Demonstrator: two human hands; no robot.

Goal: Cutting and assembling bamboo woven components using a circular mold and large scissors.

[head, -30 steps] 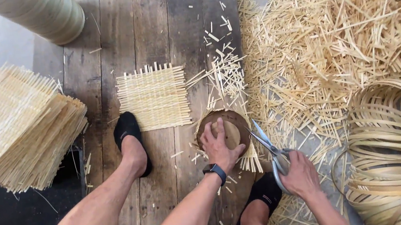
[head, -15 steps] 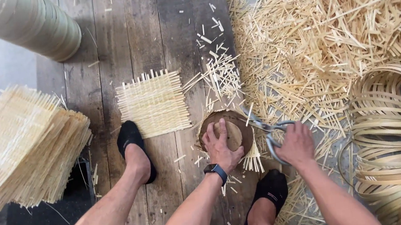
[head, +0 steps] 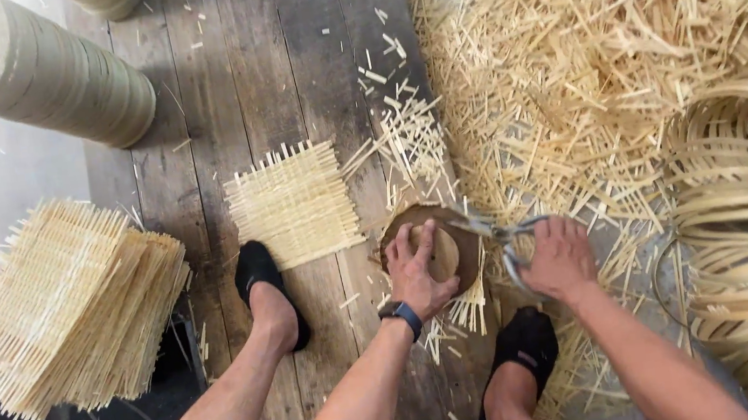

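Left hand point(head: 418, 266) pressed flat, fingers spread, on a round wooden disc point(head: 452, 239) lying over a woven bamboo mat on the plank floor point(head: 303, 77); right hand point(head: 560, 256) was closed around the handles of scissors point(head: 488, 225), blades at the disc's right edge; judged step: trimming mat strips around the disc; best done with the disc held firmly and blades tight against its rim; trimmed offcuts point(head: 584, 73) lay right.

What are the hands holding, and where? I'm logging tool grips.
Right hand grips scissors by the handles; left hand presses flat on the round disc.
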